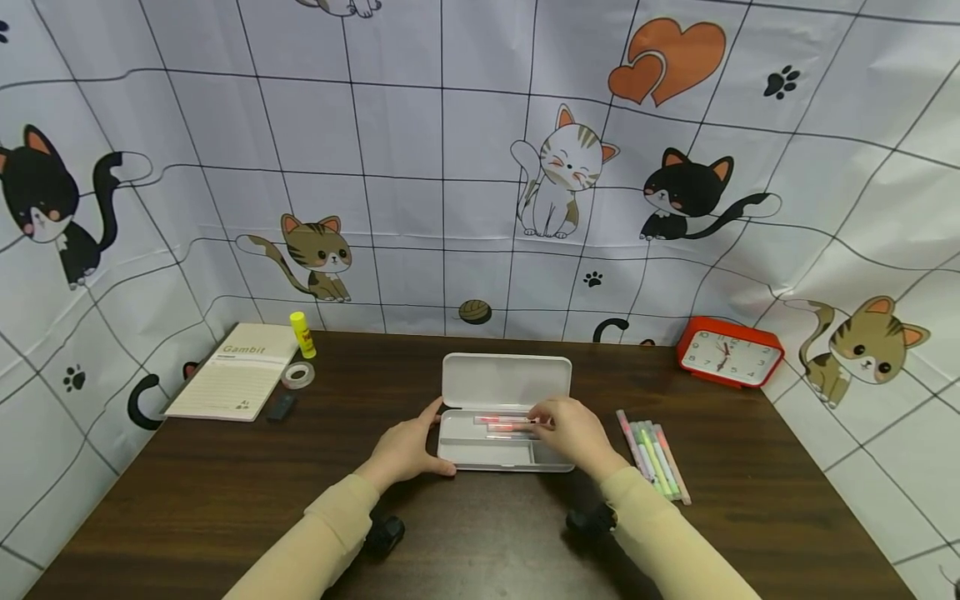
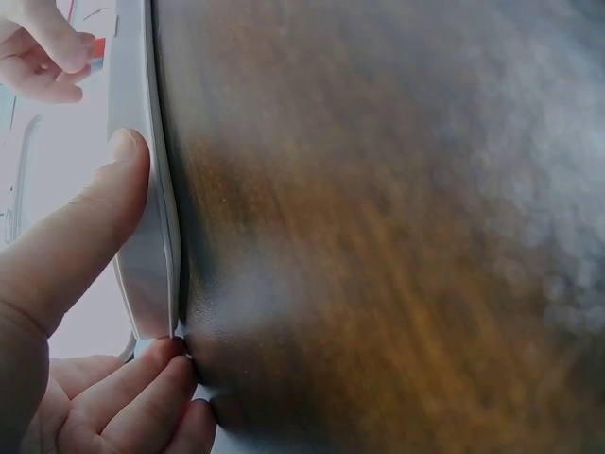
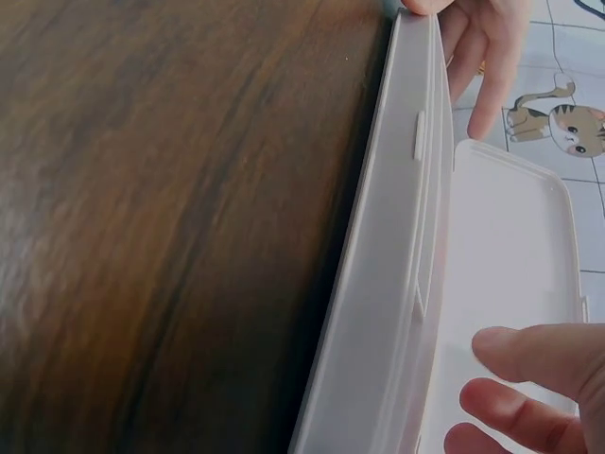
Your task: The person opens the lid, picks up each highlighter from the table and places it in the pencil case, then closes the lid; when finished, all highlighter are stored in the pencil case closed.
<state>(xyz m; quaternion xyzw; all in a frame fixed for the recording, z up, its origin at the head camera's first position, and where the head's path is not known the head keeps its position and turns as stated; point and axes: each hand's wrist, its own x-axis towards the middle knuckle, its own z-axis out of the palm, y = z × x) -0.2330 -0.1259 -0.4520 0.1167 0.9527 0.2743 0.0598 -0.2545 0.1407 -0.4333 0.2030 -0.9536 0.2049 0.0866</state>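
Observation:
A white pencil case [image 1: 480,462] lies with its lid [image 1: 506,381] tipped back at the far side. Inside it, clear pens with pinkish-red parts [image 1: 501,428] lie crosswise. My left hand [image 1: 405,450] grips the case's left end; the left wrist view shows the thumb [image 2: 95,222] on the front wall and fingers bent at the corner. Over the right part of the case is my right hand [image 1: 566,429], its fingertips by the pens' right ends. In the right wrist view its thumb [image 3: 529,355] and fingers stand slightly apart, with nothing seen between them.
Several coloured markers [image 1: 652,458] lie right of the case, and a red clock [image 1: 731,354] stands behind them. At the left are a notepad [image 1: 236,375], a yellow glue stick [image 1: 302,335], a tape roll [image 1: 298,375] and a small dark block [image 1: 281,407].

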